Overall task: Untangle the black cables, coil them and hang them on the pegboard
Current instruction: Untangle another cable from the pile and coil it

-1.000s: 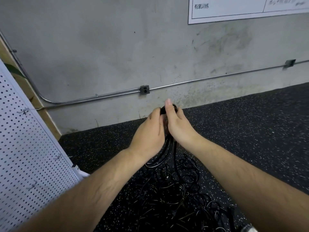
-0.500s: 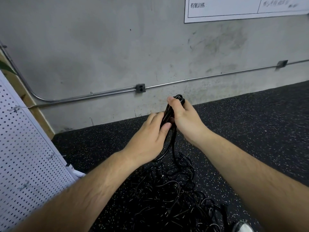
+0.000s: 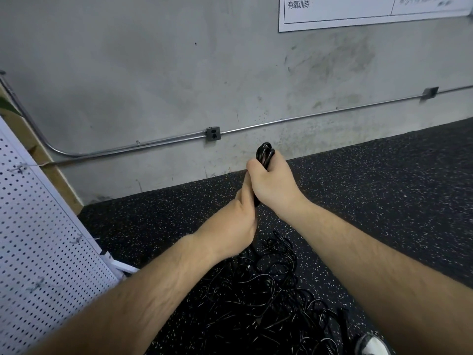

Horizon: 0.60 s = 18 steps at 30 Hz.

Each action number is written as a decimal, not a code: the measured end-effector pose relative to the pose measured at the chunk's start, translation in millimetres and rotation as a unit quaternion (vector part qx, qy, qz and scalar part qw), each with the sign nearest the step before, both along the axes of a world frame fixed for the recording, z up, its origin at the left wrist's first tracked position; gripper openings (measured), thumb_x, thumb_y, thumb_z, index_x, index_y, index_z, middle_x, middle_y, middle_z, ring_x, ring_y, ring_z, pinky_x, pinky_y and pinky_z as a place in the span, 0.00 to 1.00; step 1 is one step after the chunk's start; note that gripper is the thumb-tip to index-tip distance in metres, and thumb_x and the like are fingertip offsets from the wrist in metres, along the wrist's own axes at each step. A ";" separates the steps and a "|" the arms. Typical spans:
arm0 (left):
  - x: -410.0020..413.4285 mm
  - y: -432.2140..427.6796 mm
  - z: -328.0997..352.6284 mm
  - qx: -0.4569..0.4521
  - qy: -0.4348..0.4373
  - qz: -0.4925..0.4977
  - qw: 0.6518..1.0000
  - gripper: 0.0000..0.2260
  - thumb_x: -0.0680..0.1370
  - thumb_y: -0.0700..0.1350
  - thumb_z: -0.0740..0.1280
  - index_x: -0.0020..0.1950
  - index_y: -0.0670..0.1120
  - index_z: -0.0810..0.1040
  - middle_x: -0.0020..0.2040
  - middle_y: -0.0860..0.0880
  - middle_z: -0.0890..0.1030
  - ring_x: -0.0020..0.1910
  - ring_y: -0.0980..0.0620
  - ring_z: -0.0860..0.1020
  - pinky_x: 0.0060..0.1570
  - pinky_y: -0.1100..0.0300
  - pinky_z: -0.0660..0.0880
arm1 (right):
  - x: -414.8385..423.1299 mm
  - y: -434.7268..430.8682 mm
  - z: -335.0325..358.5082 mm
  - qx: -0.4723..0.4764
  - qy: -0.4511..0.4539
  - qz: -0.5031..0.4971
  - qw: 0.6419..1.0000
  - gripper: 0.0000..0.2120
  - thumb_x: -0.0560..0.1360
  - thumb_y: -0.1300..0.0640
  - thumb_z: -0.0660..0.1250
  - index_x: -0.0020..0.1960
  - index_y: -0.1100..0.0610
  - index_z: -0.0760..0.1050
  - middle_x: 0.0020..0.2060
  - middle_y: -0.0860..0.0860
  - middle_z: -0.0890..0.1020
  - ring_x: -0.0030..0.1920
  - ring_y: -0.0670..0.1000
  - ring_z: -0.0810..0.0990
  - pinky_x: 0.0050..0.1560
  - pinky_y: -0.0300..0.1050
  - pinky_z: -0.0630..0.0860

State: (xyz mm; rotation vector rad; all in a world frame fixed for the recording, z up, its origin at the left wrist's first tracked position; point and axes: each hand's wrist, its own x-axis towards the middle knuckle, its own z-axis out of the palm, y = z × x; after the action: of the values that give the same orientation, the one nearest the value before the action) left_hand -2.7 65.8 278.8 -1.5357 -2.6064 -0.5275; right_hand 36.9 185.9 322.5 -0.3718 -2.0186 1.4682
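Note:
A coiled bundle of black cable [image 3: 265, 153] sticks up out of my right hand [image 3: 273, 183], which grips it near the top loops. My left hand [image 3: 236, 224] wraps around the same bundle just below, pressed against the right hand. Most of the bundle is hidden between the palms. Beneath my forearms a tangled heap of black cables [image 3: 261, 298] lies on the speckled black floor. The white pegboard [image 3: 33, 252] with small metal hooks [image 3: 35, 286] leans at the far left.
A grey concrete wall with a metal conduit [image 3: 158, 144] and junction box [image 3: 213, 133] runs behind. A wooden board [image 3: 55, 175] stands behind the pegboard. A white shoe tip [image 3: 372, 344] shows at the bottom right. A white poster [image 3: 358, 11] hangs top right.
Both hands have lifted the cable bundle higher and closed tighter together. The left hand has slid in under the right, covering more of the coil.

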 end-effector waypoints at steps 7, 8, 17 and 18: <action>-9.5 -5.5 15.9 0.163 -0.202 -0.020 0.965 0.21 0.85 0.53 0.59 0.77 0.51 0.60 0.71 0.52 0.69 0.69 0.58 0.69 0.72 0.58 0.65 | -6.0 13.2 -4.8 -0.019 0.011 0.114 0.993 0.27 0.73 0.33 0.70 0.40 0.56 0.69 0.30 0.48 0.70 0.33 0.46 0.72 0.37 0.43 0.70; -10.9 -5.7 17.7 0.183 -0.201 -0.005 0.962 0.18 0.85 0.53 0.58 0.74 0.49 0.64 0.69 0.54 0.69 0.70 0.59 0.67 0.72 0.61 0.62 | -7.5 13.3 -6.3 -0.022 0.001 0.113 0.993 0.31 0.69 0.27 0.70 0.41 0.56 0.70 0.32 0.47 0.72 0.34 0.45 0.74 0.39 0.44 0.71; -15.4 -17.8 38.3 0.258 -0.585 -0.068 0.765 0.10 0.83 0.47 0.61 0.56 0.41 0.74 0.36 0.47 0.75 0.31 0.51 0.71 0.39 0.53 0.76 | -12.1 11.2 -3.0 -0.089 -0.103 0.122 0.983 0.52 0.66 0.15 0.52 0.69 0.58 0.68 0.47 0.53 0.79 0.47 0.54 0.78 0.65 0.65 0.74; -17.5 -18.3 38.0 0.265 -0.588 -0.074 0.760 0.11 0.82 0.49 0.61 0.55 0.41 0.75 0.35 0.48 0.72 0.30 0.52 0.68 0.37 0.54 0.74 | -10.6 10.0 -1.7 -0.082 -0.091 0.118 0.985 0.45 0.72 0.20 0.51 0.68 0.56 0.69 0.50 0.54 0.79 0.49 0.54 0.78 0.62 0.60 0.77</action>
State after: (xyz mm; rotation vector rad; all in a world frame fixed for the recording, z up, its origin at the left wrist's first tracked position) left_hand -20.2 47.5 316.8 -1.3721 -2.4061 -2.6913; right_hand 26.3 195.9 320.8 -0.3549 -2.1492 1.8109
